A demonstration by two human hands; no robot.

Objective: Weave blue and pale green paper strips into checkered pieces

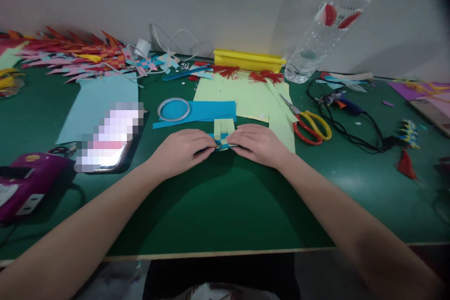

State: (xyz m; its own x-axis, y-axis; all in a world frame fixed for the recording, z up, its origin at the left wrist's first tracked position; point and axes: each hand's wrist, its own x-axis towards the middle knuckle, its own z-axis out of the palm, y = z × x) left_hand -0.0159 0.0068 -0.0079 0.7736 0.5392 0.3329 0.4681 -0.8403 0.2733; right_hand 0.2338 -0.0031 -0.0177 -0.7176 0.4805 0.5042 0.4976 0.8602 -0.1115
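Observation:
A small woven piece of pale green and blue paper strips (224, 127) is held near the middle of the green table. My left hand (184, 150) pinches its left side, fingers closed. On the right side, my right hand (258, 144) grips it between thumb and fingers. The pale green strips stick up between the two hands. Just behind lie a blue paper strip (214, 110) and a ring-shaped roll (173, 110). Pale green sheets (246, 96) lie beyond and to the right. Scissors (311, 126) with red and yellow handles rest beside them.
A lit phone (112, 138) lies on a light blue sheet (101, 98); a purple device (31, 183) sits at far left. A plastic bottle (305, 58) leans against the wall. Black cords (337, 124) lie right. Folded paper pieces (77, 54) fill the back left.

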